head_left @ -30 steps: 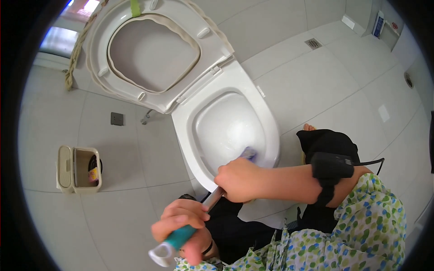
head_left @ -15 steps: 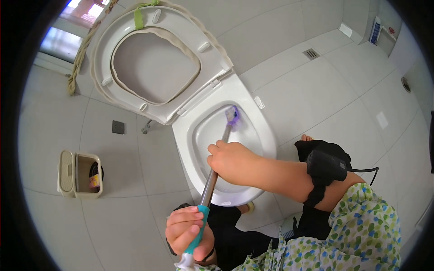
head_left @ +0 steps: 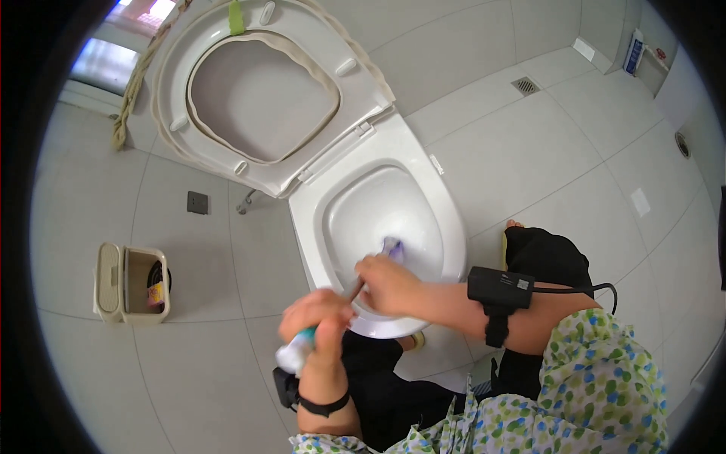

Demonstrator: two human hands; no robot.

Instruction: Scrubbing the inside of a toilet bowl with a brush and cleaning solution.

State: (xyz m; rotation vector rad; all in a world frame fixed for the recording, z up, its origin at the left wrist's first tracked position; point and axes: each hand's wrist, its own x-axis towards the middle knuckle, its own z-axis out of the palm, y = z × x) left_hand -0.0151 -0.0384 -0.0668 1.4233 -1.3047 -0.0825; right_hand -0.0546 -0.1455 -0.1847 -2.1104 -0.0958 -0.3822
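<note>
A long toilet brush slants down into the white toilet bowl point(head_left: 451, 227). Its purple-and-white brush head point(head_left: 392, 247) is against the lower inside of the bowl. My right hand point(head_left: 389, 285) is closed round the metal shaft point(head_left: 353, 290) above the near rim. My left hand point(head_left: 318, 321), slightly blurred, grips the teal handle point(head_left: 304, 337), and the white end cap point(head_left: 291, 356) pokes out below it. Behind the bowl, the seat and lid point(head_left: 170, 91) stand raised, with a green strap point(head_left: 236, 18) at the top.
A beige open-lidded bin point(head_left: 132, 285) hangs or stands at the left. By the toilet's left side a small valve point(head_left: 244, 203) sticks out near a dark wall plate point(head_left: 197, 202). A floor drain point(head_left: 525, 85) lies at the back right, and a blue-and-white bottle point(head_left: 634, 51) is in the far corner.
The brush head has moved from the bowl's far side down toward its near part. My left hand has risen, tipping the handle up, and my right hand has shifted slightly nearer and to the right.
</note>
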